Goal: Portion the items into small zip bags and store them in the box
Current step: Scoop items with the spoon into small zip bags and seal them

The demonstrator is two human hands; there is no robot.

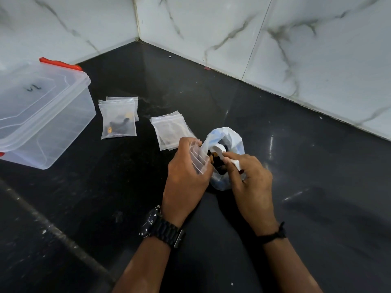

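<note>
From the head camera, the left hand (186, 176) grips a small clear zip bag (198, 158) with its mouth turned toward the white plastic bag (227, 144) of dark items (218, 161), while the right hand (251, 178) pinches a white scoop (220, 150) over that bag's opening. To the left on the black counter (296, 166) lie a stack of empty zip bags (169, 130) and, farther left, filled zip bags (118, 121). The lidded clear box (42, 115) with red clips stands at the far left.

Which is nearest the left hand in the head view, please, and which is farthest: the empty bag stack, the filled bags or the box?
From the left hand:
1. Empty bag stack, just beyond its fingers.
2. Filled bags, farther left.
3. Box, far left.
</note>
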